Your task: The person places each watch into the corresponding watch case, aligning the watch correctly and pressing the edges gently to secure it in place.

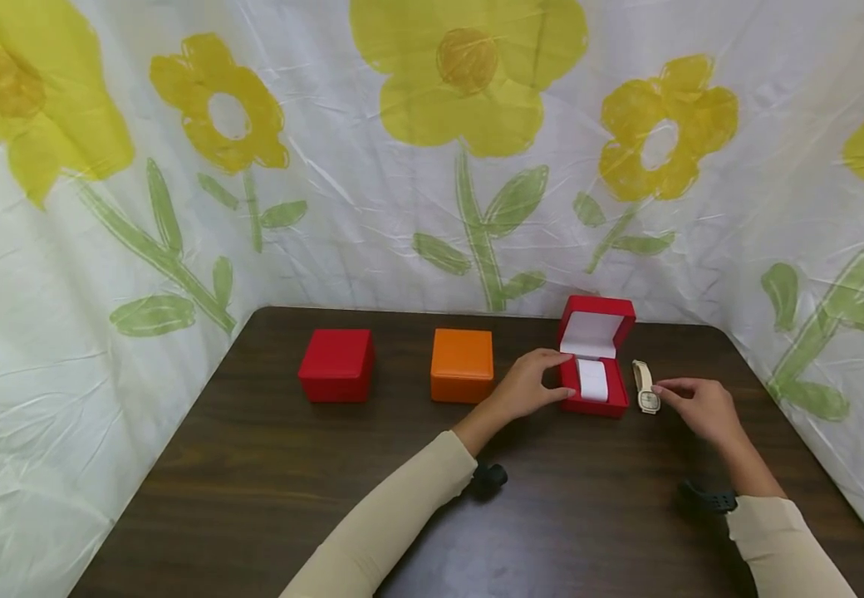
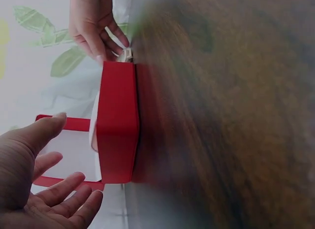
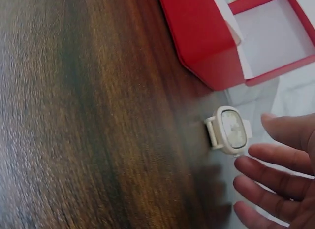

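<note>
Open red box (image 1: pixel 616 386) has a white cushion (image 1: pixel 592 380) inside; left hand (image 1: pixel 525 388), fingers apart, at its side, right hand (image 1: pixel 704 409), thumb and fingers apart, beside the watch (image 1: pixel 645 390).

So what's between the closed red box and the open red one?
The orange box, then the left hand at the open box, in the head view.

A creased white cloth (image 1: pixel 335 241) hangs along the far edge of the bench (image 1: pixel 238 482) and round past its left and right edges, printed with big yellow flowers (image 1: pixel 469 100) on green stems (image 1: pixel 477 228). I see dark brown wood grain, rounded far corners, and a soft pale sheen across the top.
</note>
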